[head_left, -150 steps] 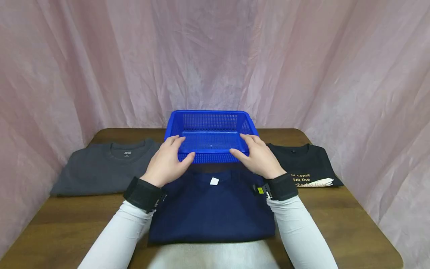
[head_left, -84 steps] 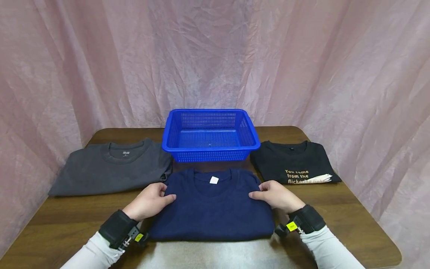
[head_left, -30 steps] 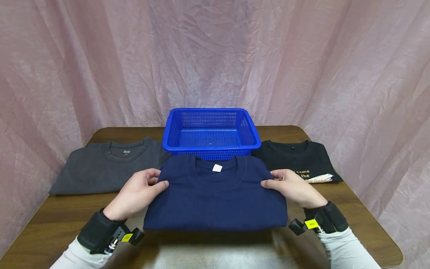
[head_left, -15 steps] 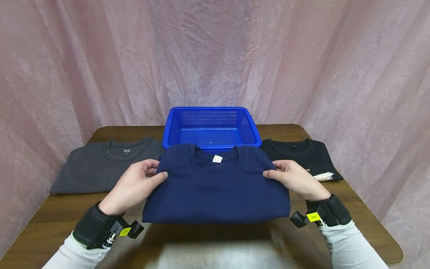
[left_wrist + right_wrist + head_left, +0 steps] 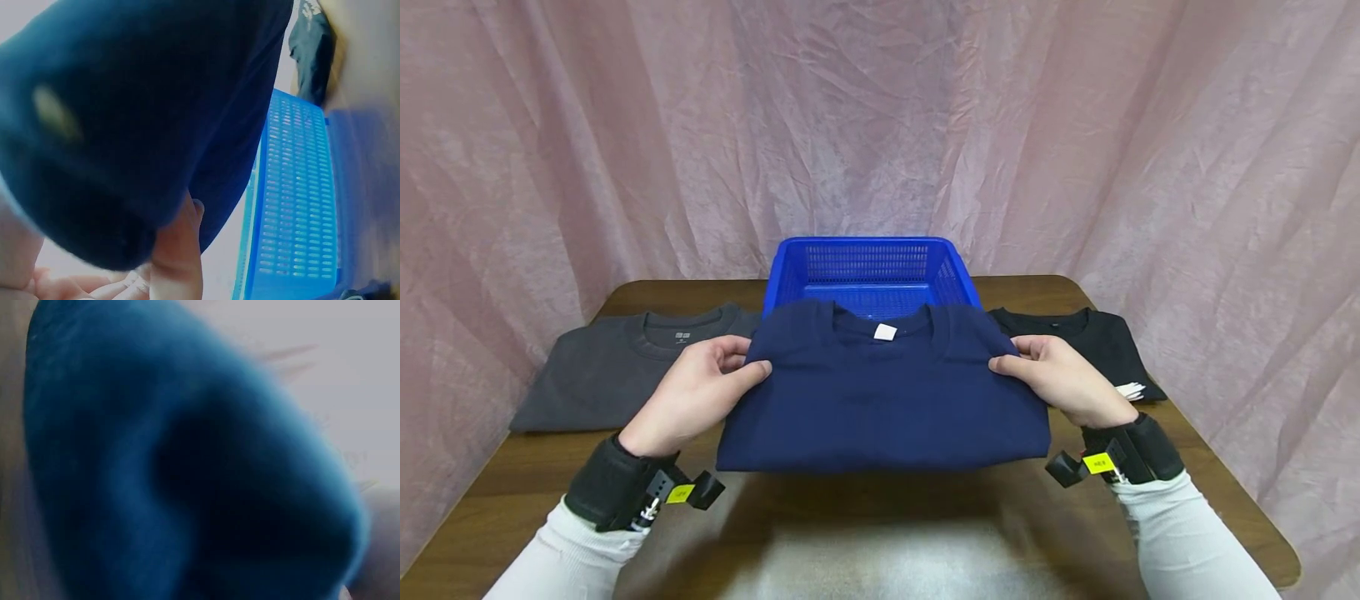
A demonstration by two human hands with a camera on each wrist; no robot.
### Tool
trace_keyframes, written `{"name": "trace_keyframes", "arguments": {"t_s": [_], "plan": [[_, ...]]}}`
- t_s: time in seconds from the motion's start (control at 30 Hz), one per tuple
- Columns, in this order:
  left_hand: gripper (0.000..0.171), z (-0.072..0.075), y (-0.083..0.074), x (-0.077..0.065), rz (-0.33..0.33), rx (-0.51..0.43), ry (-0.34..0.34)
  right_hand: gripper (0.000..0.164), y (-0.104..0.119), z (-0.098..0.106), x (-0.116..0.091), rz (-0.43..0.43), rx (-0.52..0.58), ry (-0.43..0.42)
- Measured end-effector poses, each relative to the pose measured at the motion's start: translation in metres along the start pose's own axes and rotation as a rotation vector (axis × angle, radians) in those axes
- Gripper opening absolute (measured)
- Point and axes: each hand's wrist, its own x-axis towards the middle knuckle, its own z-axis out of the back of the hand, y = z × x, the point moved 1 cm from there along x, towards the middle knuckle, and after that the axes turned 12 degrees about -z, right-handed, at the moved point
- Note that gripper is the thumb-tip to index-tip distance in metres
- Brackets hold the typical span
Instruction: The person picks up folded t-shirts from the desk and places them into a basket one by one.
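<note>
A folded navy T-shirt [image 5: 883, 400] with a white neck label hangs above the table in the head view. My left hand [image 5: 696, 392] pinches its left side, thumb on top and fingers beneath. On the opposite side my right hand [image 5: 1063, 375] grips the shirt the same way. Behind the shirt stands a blue plastic basket [image 5: 865, 267], its front wall hidden by the cloth. In the left wrist view the shirt [image 5: 125, 112] fills much of the picture, with a finger under its fold and the basket [image 5: 297, 200] beyond. The right wrist view shows mostly blurred navy cloth [image 5: 112, 456].
A folded dark grey T-shirt [image 5: 602, 375] lies on the left of the wooden table [image 5: 520, 508]. On the right lies a folded black T-shirt [image 5: 1097, 342], partly covered by my right hand. A pink curtain [image 5: 865, 117] hangs behind the table.
My hands moved back from the basket, took hold of the navy T-shirt by both sides, and lifted it off the table. It has risen and moved forward, now overlapping the basket's front in view.
</note>
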Motion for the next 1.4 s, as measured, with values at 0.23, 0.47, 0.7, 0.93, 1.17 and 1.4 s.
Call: {"name": "trace_keyframes", "arguments": {"t_s": [0.23, 0.47, 0.7, 0.93, 1.17, 1.4], "plan": [[0.041, 0.003, 0.005, 0.007, 0.005, -0.051, -0.018, 0.034, 0.005, 0.004, 0.005, -0.026, 0.012, -0.012], [0.041, 0.003, 0.006, 0.015, 0.037, -0.088, -0.034, 0.037, 0.007, 0.008, 0.012, -0.047, 0.037, -0.017], [0.04, 0.006, 0.006, 0.023, 0.041, -0.107, -0.054, 0.037, 0.011, 0.011, 0.02, -0.041, 0.015, -0.03], [0.039, 0.008, 0.008, 0.029, 0.04, -0.063, -0.082, 0.036, 0.016, 0.013, 0.027, -0.047, -0.002, -0.041], [0.039, 0.012, 0.007, 0.037, 0.026, -0.042, -0.104, 0.034, 0.021, 0.013, 0.035, -0.052, 0.026, -0.052], [0.04, 0.014, 0.009, 0.047, 0.019, -0.008, -0.118, 0.04, 0.027, 0.014, 0.045, -0.055, 0.07, -0.037]]}}
